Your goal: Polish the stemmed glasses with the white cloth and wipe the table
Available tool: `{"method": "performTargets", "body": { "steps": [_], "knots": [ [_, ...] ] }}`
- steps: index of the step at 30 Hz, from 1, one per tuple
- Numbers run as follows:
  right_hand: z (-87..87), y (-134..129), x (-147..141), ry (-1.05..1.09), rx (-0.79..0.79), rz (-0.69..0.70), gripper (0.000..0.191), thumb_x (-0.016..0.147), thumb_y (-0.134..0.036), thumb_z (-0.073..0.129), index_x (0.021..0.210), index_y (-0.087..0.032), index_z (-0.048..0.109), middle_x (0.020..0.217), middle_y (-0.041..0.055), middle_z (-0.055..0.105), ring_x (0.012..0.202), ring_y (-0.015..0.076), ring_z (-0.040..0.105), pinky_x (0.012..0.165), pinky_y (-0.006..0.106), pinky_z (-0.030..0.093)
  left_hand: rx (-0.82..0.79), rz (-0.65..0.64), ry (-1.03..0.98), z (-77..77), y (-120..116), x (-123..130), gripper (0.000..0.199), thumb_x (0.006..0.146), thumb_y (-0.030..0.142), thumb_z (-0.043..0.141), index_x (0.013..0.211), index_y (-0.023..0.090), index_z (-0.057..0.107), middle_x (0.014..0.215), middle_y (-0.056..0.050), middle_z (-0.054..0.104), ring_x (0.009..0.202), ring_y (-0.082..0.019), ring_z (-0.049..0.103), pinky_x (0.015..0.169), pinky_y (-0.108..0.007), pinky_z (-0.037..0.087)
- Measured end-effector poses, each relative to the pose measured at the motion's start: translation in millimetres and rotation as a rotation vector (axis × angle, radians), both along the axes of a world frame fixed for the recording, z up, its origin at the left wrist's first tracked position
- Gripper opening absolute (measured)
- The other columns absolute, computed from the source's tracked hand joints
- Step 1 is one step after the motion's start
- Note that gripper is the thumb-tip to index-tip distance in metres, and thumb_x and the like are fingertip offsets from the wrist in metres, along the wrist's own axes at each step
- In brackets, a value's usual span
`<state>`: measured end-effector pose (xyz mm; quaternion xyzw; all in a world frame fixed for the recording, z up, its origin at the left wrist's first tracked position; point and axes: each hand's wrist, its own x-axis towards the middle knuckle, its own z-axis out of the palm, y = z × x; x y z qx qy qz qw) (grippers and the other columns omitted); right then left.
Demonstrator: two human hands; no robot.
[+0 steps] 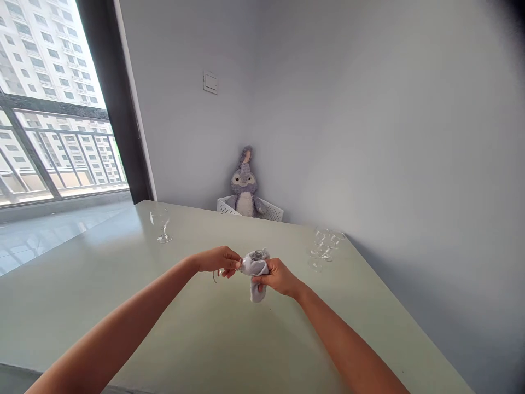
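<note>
Above the middle of the table, my left hand is closed around the stem of a wine glass, which is tipped on its side with its foot to the left. A light grey cloth is bunched at the glass's bowl, partly inside it and hanging below. My right hand is closed on this cloth and presses it against the bowl. The cloth and fingers hide much of the bowl.
One stemmed glass stands upright at the table's far left. Several similar glasses cluster near the right edge. Behind the pale table, a plush rabbit sits in a white basket by the wall corner.
</note>
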<state>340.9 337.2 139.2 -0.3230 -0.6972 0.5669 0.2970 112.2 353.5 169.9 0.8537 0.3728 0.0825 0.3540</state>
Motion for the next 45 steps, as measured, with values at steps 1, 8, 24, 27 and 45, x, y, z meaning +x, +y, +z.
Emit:
{"method": "performTargets", "body": {
  "steps": [1,8,24,27,45],
  "knots": [
    [0.8,0,1,-0.015,0.017,0.003,0.017,0.065,-0.032,0.069,0.063,-0.016,0.062,0.056,-0.0007,0.061,0.055,0.0143,0.058,0.055,0.027,0.045,-0.043,-0.033,-0.001,2.3,-1,-1,0.045,0.085,0.051,0.032,0.078,0.017,0.061,0.066,-0.001,0.061,0.056,-0.011,0.052,0.056,-0.023,0.040],
    [-3.9,7,-13,0.248,-0.141,-0.237,0.022,0.060,-0.033,0.073,0.064,-0.015,0.061,0.052,-0.0013,0.059,0.044,0.0125,0.054,0.047,0.026,0.041,0.995,0.194,0.164,1.3,-14,18,0.026,0.085,0.028,0.045,0.108,0.018,0.053,0.089,-0.009,0.061,0.095,-0.022,0.050,0.087,-0.041,0.033],
    [10.4,-14,-19,0.318,-0.206,-0.363,0.024,0.060,-0.035,0.073,0.066,-0.015,0.060,0.051,-0.0016,0.057,0.043,0.0113,0.052,0.042,0.023,0.037,0.826,0.292,0.013,-1.3,-20,12,0.037,0.084,0.043,0.043,0.111,0.020,0.054,0.089,-0.007,0.062,0.090,-0.020,0.052,0.084,-0.038,0.035],
    [2.9,-22,-28,0.420,-0.334,-0.424,0.026,0.061,-0.036,0.072,0.070,-0.015,0.058,0.052,-0.0033,0.054,0.040,0.0080,0.047,0.040,0.021,0.033,1.032,0.204,0.092,-7.9,-23,15,0.034,0.083,0.043,0.045,0.103,0.018,0.058,0.077,-0.007,0.062,0.082,-0.019,0.052,0.084,-0.038,0.034],
    [-11.7,-5,35,-0.197,0.838,-0.299,0.037,0.084,-0.019,0.042,0.116,-0.030,0.056,0.110,0.0016,0.062,0.085,0.0195,0.060,0.070,0.033,0.048,-0.522,0.287,-0.583,-53.6,-35,5,0.054,0.071,0.061,0.049,0.090,0.011,0.060,0.051,0.003,0.043,0.049,-0.008,0.039,0.046,-0.020,0.024]
  ]
}}
